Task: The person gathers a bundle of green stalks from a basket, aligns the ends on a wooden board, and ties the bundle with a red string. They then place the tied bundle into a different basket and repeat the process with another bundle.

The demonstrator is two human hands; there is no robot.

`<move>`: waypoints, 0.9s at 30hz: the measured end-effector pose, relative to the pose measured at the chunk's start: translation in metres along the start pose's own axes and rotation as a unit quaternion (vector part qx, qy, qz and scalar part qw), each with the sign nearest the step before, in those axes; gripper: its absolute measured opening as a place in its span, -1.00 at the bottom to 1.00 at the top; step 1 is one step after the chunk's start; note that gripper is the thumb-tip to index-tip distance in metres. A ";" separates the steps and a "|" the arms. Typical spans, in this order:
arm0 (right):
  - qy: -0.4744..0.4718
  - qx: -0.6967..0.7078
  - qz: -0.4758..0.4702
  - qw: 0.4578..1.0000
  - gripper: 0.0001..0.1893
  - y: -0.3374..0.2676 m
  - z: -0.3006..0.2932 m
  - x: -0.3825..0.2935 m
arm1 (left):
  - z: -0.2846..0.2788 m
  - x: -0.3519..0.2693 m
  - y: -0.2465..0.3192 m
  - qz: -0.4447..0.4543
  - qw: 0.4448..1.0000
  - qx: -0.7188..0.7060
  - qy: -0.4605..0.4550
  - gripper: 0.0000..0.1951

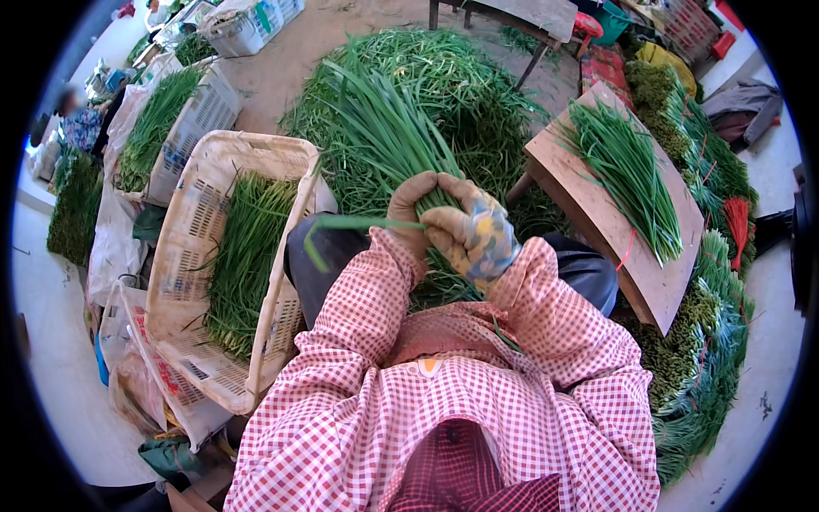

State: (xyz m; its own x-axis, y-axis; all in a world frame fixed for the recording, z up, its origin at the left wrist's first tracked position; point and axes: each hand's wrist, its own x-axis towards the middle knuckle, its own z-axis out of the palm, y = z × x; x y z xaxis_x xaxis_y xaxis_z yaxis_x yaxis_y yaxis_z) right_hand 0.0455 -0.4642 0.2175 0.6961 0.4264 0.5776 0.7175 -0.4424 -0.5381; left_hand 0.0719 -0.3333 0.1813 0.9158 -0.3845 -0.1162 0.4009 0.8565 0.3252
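Note:
My left hand (409, 208), in a worn brownish glove, is closed around a bunch of long flat green leaves (397, 128), which look like garlic chives. My right hand (473, 230), in a patterned blue and yellow glove, presses against the same bunch from the right; its fingertips pinch a loose green leaf (371, 223) that sticks out leftward, blurred at its tip. The leaf tips point up and left, over a big heap of loose greens (505, 128) on the floor. The lower ends of the bunch are hidden by my hands.
A plastic crate (169, 275) with greens stands at my left, another crate (198, 115) behind it. At my right a low wooden bench (595, 237) bears loose leaves (633, 173) and a red tie. Tied bundles (697, 377) and red ties (737, 230) lie beyond. A person (80, 121) is far left.

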 end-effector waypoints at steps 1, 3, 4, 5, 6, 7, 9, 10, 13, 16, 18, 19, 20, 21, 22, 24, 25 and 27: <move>0.028 -0.096 -0.081 0.992 -0.76 -0.003 0.000 0.002 | 0.006 -0.001 0.000 0.058 0.994 0.009 0.093 -0.65; 0.031 -0.117 -0.112 0.986 -0.78 -0.009 -0.007 0.003 | 0.005 0.004 0.014 0.078 0.996 -0.008 0.029 -0.69; 0.025 -0.123 -0.099 0.987 -0.79 -0.014 -0.007 0.000 | 0.000 0.006 0.023 0.061 0.998 -0.008 -0.003 -0.71; 0.018 -0.129 -0.086 0.988 -0.80 -0.016 -0.007 -0.001 | -0.003 0.008 0.028 0.043 0.998 -0.007 -0.034 -0.74; 0.027 -0.128 -0.086 0.988 -0.80 -0.015 -0.006 -0.002 | 0.007 0.009 0.029 0.122 0.992 0.004 -0.040 -0.76; 0.029 -0.128 -0.087 0.988 -0.80 -0.015 -0.008 -0.002 | 0.007 0.011 0.031 0.123 0.992 0.006 -0.041 -0.76; 0.043 -0.131 -0.099 0.986 -0.79 -0.019 -0.011 -0.001 | 0.005 0.016 0.039 0.203 0.979 0.021 -0.025 -0.60; 0.057 -0.126 -0.115 0.984 -0.79 -0.023 -0.012 0.001 | 0.002 0.018 0.045 0.213 0.977 0.021 -0.026 -0.60; 0.071 -0.100 -0.114 0.986 -0.76 -0.029 -0.009 -0.009 | -0.010 0.017 0.066 0.236 0.971 0.031 -0.019 -0.60; -0.003 -0.064 -0.097 0.993 -0.75 -0.023 -0.016 -0.034 | -0.010 0.010 0.085 0.288 0.957 0.030 -0.013 -0.66; -0.188 -0.035 -0.009 0.981 -0.73 -0.004 -0.017 -0.066 | -0.011 0.003 0.105 0.335 0.940 0.056 -0.042 -0.68; -0.322 -0.042 0.069 0.943 -0.71 0.007 -0.024 -0.085 | -0.009 0.001 0.110 0.334 0.940 0.056 -0.045 -0.68; -0.396 -0.135 0.152 0.896 -0.66 0.013 -0.031 -0.095 | -0.005 -0.002 0.113 0.328 0.943 0.042 -0.047 -0.67; -0.461 -0.224 0.234 0.826 -0.61 0.020 -0.038 -0.104 | -0.002 -0.004 0.114 0.319 0.946 0.027 -0.047 -0.67; -0.412 -0.179 0.246 0.859 -0.54 0.039 -0.052 -0.113 | 0.003 -0.004 0.112 0.296 0.951 0.050 -0.075 -0.71; -0.300 -0.108 0.195 0.928 -0.39 0.055 -0.068 -0.092 | 0.008 -0.003 0.102 0.270 0.959 0.052 -0.068 -0.73; -0.248 -0.074 0.209 0.943 -0.30 0.038 -0.073 -0.062 | 0.009 -0.002 0.096 0.251 0.965 0.056 -0.059 -0.74; -0.144 -0.008 0.314 0.938 -0.08 -0.001 -0.087 -0.010 | 0.012 0.008 0.071 0.196 0.976 0.063 -0.070 -0.74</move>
State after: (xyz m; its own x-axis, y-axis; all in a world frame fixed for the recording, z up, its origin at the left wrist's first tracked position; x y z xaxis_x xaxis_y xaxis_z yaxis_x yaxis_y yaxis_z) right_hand 0.0359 -0.5369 0.2659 0.9617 0.2712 -0.0408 0.1644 -0.6891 -0.7058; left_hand 0.1077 -0.2792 0.2144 0.9821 -0.0866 0.1671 0.0060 0.9017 0.4323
